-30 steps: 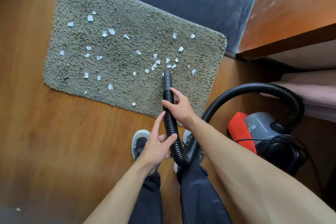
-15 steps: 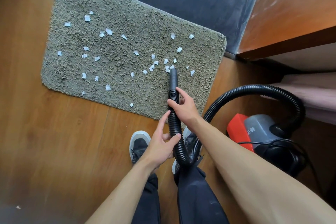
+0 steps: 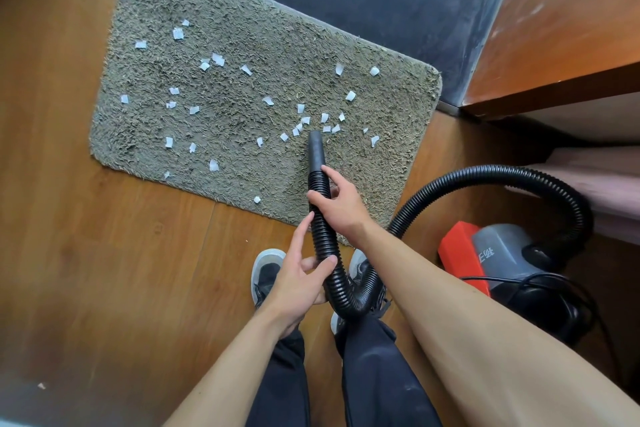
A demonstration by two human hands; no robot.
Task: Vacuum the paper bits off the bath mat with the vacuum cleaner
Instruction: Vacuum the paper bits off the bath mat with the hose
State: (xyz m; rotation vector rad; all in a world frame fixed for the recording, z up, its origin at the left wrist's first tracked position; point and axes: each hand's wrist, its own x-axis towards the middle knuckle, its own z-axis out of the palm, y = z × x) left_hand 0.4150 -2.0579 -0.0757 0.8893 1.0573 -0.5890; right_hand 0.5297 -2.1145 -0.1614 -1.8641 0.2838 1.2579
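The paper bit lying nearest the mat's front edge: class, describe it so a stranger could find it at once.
Start at the grey-green bath mat on the wooden floor. Follow its near edge, the one closest to the shoes. A lone white paper bit lies just inside that edge, left of the black hose, well apart from the cluster at the nozzle.

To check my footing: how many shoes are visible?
2: the left shoe under the left hand, and the right shoe partly hidden behind the hose.

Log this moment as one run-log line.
right hand gripping hose | left hand on hose lower down | nozzle at paper bits | bath mat still littered
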